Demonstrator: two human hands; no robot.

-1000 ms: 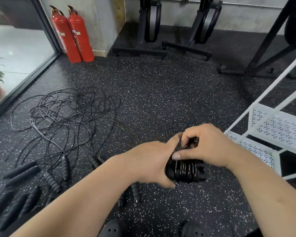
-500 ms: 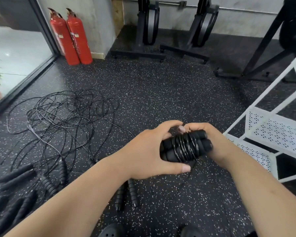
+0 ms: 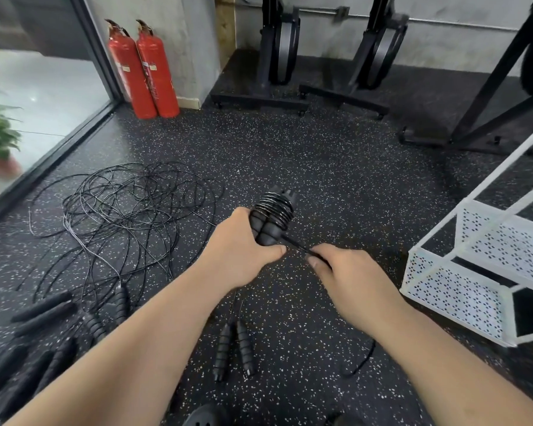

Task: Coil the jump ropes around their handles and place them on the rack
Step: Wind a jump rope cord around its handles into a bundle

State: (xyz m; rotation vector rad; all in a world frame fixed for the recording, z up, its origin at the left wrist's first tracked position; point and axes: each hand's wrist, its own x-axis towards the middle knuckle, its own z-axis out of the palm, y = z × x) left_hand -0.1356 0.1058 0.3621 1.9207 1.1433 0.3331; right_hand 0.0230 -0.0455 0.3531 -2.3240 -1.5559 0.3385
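My left hand grips a pair of black jump-rope handles held side by side, with black cord coiled round their upper half. A short stretch of that cord runs taut from the handles to my right hand, which pinches it just to the right. The cord's free tail trails on the floor below my right forearm. The white perforated rack stands at the right, its shelves bare where visible.
A tangle of loose black cords lies on the speckled floor at left, with several black handles at lower left and two more handles between my arms. Two red extinguishers stand by the wall; black equipment frames stand behind.
My hands have come apart: the right hand left the bundle and drew the cord end out to the right, while the left hand turned the coiled handles upright.
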